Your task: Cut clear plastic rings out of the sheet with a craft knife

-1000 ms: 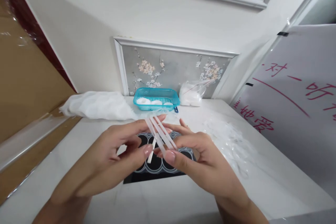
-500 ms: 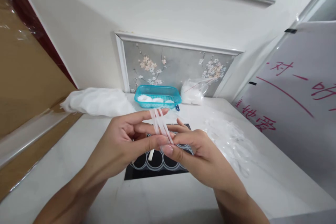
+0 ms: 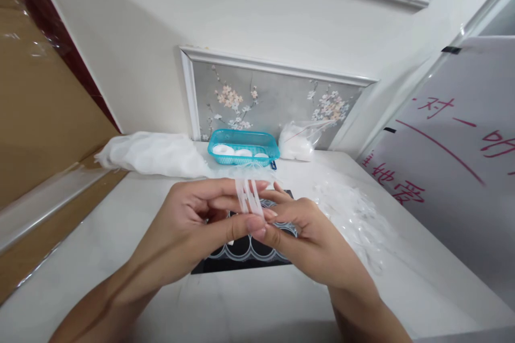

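Note:
A thin white translucent band (image 3: 248, 197) loops several times around the fingers of my left hand (image 3: 193, 220). The left thumb presses against the band's near end. My right hand (image 3: 303, 233) pinches at the same spot, its thumb and index fingertip meeting the left thumb tip. Below both hands lies a black mat (image 3: 241, 266) bearing a clear tray with round rings (image 3: 261, 246), partly hidden by my fingers. A small white strip on the tray shows just under my left thumb.
At the back stand a turquoise basket (image 3: 243, 159) with white round pieces and a clear bag (image 3: 296, 143) of white material. White netting-like material (image 3: 153, 155) lies back left. Loose clear plastic pieces (image 3: 354, 220) spread on the right. Cardboard (image 3: 44, 102) borders the left.
The index finger of my left hand has come down, and the looped band sits lower and more upright. Both hands stay together, and the view has shifted slightly.

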Motion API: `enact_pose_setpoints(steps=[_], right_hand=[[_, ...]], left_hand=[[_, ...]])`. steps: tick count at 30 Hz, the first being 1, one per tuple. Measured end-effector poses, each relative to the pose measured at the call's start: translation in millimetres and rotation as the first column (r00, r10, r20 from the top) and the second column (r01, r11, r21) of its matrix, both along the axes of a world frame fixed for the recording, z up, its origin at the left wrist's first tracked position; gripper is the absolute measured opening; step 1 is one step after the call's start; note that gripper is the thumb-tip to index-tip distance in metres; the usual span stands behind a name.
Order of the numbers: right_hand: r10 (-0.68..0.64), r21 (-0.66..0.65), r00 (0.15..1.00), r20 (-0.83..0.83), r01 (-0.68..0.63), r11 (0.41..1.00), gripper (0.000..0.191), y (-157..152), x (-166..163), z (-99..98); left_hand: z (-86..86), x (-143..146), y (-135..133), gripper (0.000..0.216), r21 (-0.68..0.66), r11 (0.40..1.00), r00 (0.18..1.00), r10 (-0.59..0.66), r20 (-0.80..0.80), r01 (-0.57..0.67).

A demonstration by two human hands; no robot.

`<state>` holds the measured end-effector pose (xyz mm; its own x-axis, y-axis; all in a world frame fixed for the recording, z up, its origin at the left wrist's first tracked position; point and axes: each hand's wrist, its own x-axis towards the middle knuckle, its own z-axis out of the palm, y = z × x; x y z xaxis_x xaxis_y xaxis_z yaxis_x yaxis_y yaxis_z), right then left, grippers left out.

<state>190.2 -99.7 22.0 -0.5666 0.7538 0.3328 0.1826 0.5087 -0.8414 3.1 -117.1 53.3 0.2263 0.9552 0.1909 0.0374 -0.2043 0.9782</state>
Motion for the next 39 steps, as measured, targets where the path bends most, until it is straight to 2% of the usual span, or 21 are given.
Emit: enact_pose_setpoints(steps=[4,7,12,17,20,24,27,31,39], right_hand=[[-0.052,0.039,0.995,0.089,0.049,0.998,0.015,4.1,0.1,-0.1],[-0.051,0.051,0.995,0.088,0.046,0.998,0.032,4.5,3.4,0.2],[0.045,0.004,0.993,-0.113,-0.045,0.999,0.069,-2.9,13.1,-0.5],[0.105,-0.154,0.943,-0.316,-0.160,0.975,0.069,-11.0,15.5,-0.9],[0.075,-0.229,0.930,-0.361,-0.166,0.959,0.073,-15.1,11.9,0.2],[-0.003,-0.268,0.926,-0.377,-0.106,0.958,0.065,-18.1,3.8,1.8],[-0.050,-0.308,0.927,-0.371,-0.072,0.949,0.048,-17.5,-1.0,2.2],[-0.061,-0.296,0.927,-0.371,-0.056,0.954,0.029,-15.8,-2.5,1.8],[0.003,-0.265,0.911,-0.413,-0.124,0.956,0.029,-14.1,0.5,5.3]], left_hand=[[-1.8,-0.8,-0.8,0.006,-0.030,0.999,0.999,-0.041,0.002,0.041],[-2.8,-3.8,1.1,0.007,-0.062,0.992,0.993,-0.115,-0.025,0.113],[-1.9,-11.9,2.3,0.002,-0.106,0.979,0.979,-0.184,-0.091,0.174],[-2.5,-15.8,7.5,0.017,-0.091,0.962,0.921,-0.273,-0.279,0.258],[-2.8,-13.9,12.0,0.019,-0.100,0.945,0.889,-0.327,-0.320,0.312],[0.0,-10.3,13.6,0.015,-0.118,0.928,0.874,-0.373,-0.311,0.354],[1.3,-10.0,13.3,0.013,-0.117,0.926,0.860,-0.377,-0.345,0.359],[-1.0,-13.2,14.3,0.020,-0.109,0.921,0.834,-0.386,-0.393,0.375],[-1.0,-15.7,14.8,0.026,-0.075,0.918,0.797,-0.377,-0.472,0.390]])
